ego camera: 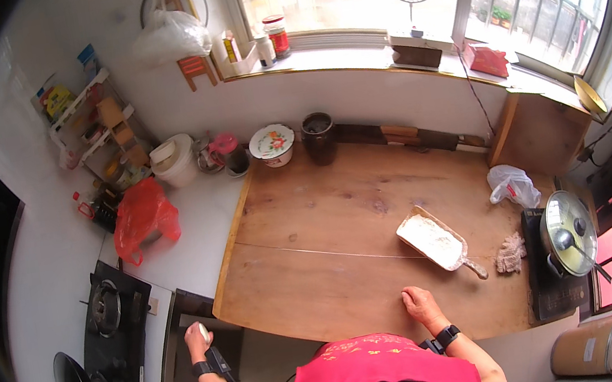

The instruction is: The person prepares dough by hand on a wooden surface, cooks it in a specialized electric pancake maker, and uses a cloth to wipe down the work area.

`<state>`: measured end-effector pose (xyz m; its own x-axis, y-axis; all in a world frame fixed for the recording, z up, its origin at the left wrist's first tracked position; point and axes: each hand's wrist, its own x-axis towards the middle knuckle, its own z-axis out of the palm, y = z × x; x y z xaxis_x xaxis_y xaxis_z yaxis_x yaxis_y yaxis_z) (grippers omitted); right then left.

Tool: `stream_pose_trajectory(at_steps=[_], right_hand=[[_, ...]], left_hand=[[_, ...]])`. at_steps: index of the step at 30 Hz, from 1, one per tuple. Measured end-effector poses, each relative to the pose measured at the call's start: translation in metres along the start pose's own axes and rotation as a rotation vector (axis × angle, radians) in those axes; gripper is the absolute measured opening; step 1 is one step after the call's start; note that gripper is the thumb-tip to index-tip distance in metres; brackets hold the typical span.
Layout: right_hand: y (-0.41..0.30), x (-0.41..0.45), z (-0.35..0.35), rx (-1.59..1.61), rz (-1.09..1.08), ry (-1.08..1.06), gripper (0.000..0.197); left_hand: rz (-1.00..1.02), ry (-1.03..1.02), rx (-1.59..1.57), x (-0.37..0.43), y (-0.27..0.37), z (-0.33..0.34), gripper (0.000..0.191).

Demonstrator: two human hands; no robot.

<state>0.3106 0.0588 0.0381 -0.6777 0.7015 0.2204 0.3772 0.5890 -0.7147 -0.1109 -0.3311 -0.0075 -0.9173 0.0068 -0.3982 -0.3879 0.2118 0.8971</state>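
My left hand [197, 339] is closed around a small whitish object [203, 332], too small to name, beyond the left edge of the wooden board. Loosely curled, my right hand [423, 306] rests at the near edge of the large wooden board [308, 208]; whether it holds something I cannot tell. Ahead of it and to the right lies a wooden scoop [471, 268] filled with white flour [432, 238], its handle pointing towards the near right. A crumpled cloth [510, 254] lies to the right of the scoop.
A lidded pan [569, 235] with a ladle stands on the induction cooker [561, 289] at right. Along the back are an enamel bowl [275, 157] and a dark jar [319, 138]. Left are a red plastic bag [145, 218] and a gas hob [120, 337]; a cardboard drum [585, 351] stands lower right.
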Motion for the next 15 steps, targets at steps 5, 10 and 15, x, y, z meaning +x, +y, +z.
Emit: stream_pose_trajectory(at_steps=[5,10,15], right_hand=[[-0.027,0.026,0.004,0.045,-0.052,-0.154,0.015],[-0.039,0.035,0.014,0.044,-0.060,-0.247,0.015],[-0.026,0.019,0.006,0.013,-0.037,-0.165,0.015]], left_hand=[[-0.150,-0.490,-0.669,-0.078,0.073,0.086,0.027],[0.474,-0.518,0.134,-0.077,0.060,0.185,0.020],[0.144,-0.966,0.327,-0.076,0.046,0.270,0.030]])
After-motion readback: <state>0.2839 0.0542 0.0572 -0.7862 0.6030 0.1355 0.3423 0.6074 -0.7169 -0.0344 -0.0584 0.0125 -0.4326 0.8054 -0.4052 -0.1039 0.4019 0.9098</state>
